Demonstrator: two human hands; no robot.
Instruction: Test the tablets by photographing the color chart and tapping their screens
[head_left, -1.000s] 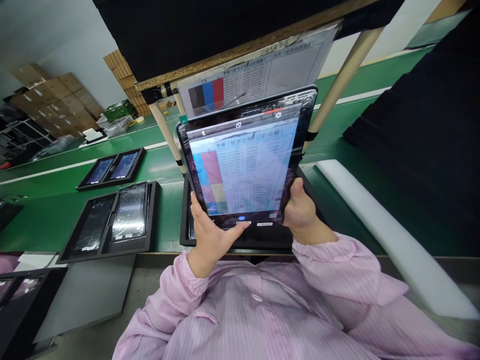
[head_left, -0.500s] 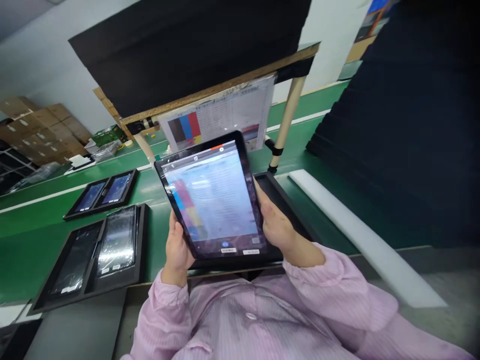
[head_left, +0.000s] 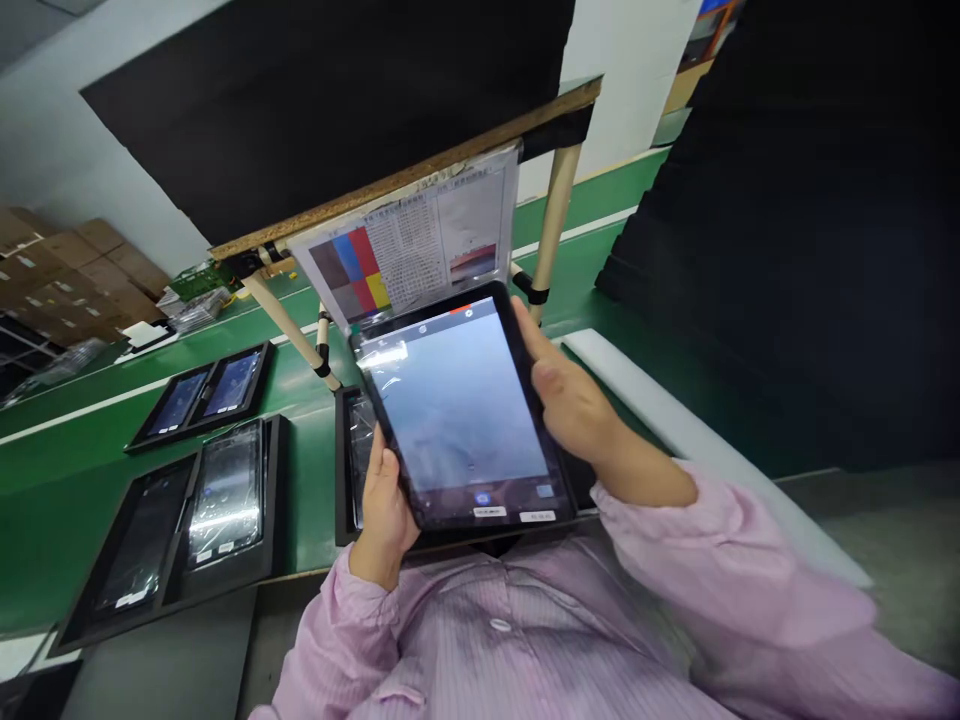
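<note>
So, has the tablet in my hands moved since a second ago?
Yes, the tablet has moved lower in the view against the printed chart; the chart's yellow block, covered then, now shows above it.

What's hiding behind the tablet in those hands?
Behind the tablet, a colorful chart shows above it, and part of a black tray shows at left. The tablet hides most of the tray's inside.

Cool light glares off the tablet (head_left: 459, 405) and a wrapped screen (head_left: 226, 490); the black drape (head_left: 810, 250) swallows detail; edges stretch and soften.
</note>
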